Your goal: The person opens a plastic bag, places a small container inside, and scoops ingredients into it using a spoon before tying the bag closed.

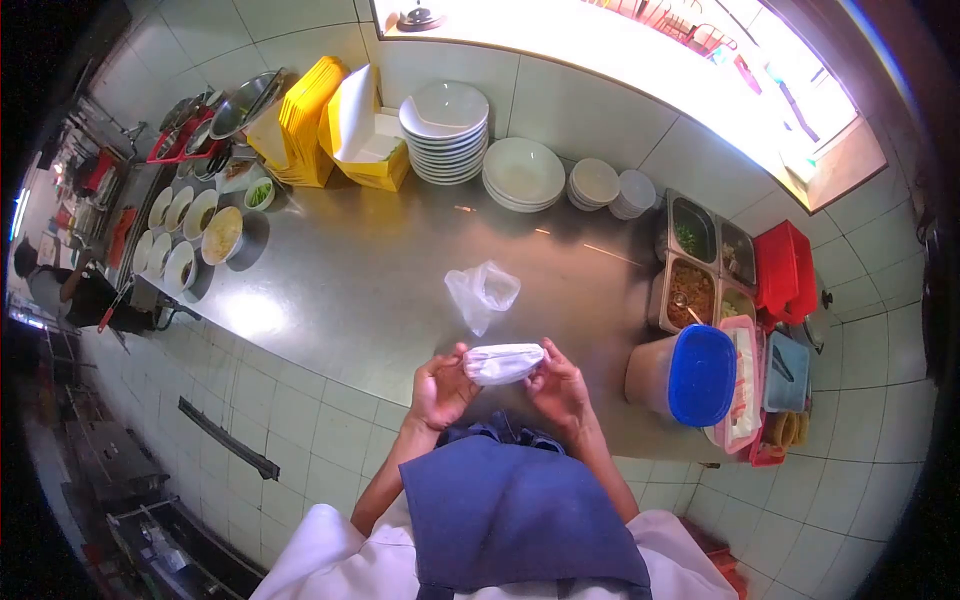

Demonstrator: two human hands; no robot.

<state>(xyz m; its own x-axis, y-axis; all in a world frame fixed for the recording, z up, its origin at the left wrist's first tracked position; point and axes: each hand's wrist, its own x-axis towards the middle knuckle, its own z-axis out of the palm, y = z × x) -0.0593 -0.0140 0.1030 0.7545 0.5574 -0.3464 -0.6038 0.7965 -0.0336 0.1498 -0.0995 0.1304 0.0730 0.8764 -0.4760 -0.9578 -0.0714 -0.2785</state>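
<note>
My left hand (441, 392) and my right hand (560, 390) hold a small white wrapped bundle (503, 364) between them, close to my apron at the counter's near edge. Fingers and thumb of each hand close on one end of it. The bundle is oblong, with creases along its surface; what is inside is hidden. Just beyond it, a crumpled clear plastic bag (483, 293) lies on the steel counter (370, 300).
Bowls of food (222, 236) stand at the left, with yellow cartons (310, 120), stacked white plates (443, 130) and deep plates (523, 172) along the wall. Metal food pans (690, 290), a blue-lidded tub (700, 375) and red bins (785, 268) fill the right end. A person (75, 285) works far left.
</note>
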